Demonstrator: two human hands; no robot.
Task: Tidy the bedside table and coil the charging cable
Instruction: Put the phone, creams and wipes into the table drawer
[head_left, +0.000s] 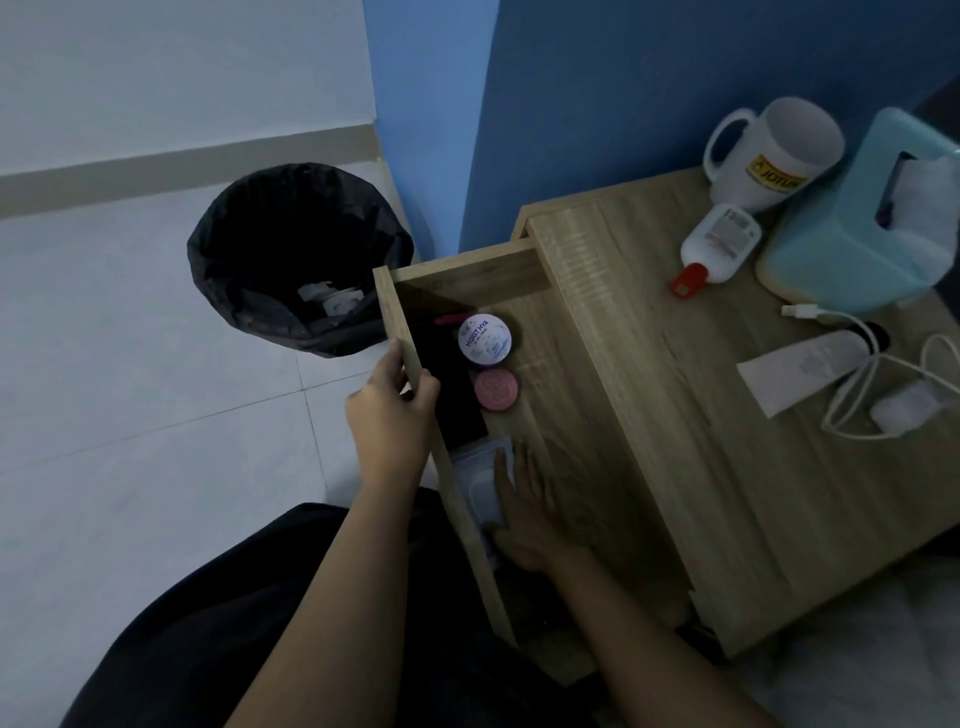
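Note:
The wooden bedside table (727, 415) has its drawer (410, 332) pulled out. My left hand (389, 405) grips the drawer's front panel. Inside the drawer, my right hand (530, 509) lies with straight fingers on a whitish packet (480, 478). Also in the drawer are a white-lidded round tin (484, 339), a pink round tin (496, 391) and a flat black item (447, 384). On the tabletop a white charging cable (857, 374) lies loose, with its plug end (802, 310) bare and a white adapter (906, 408) beside it.
On the tabletop stand a white mug (774, 150), a white bottle with a red cap (719, 247) lying flat, a teal tissue box (862, 223) and a white tube (800, 371). A bin with a black liner (296, 254) stands on the floor left of the drawer.

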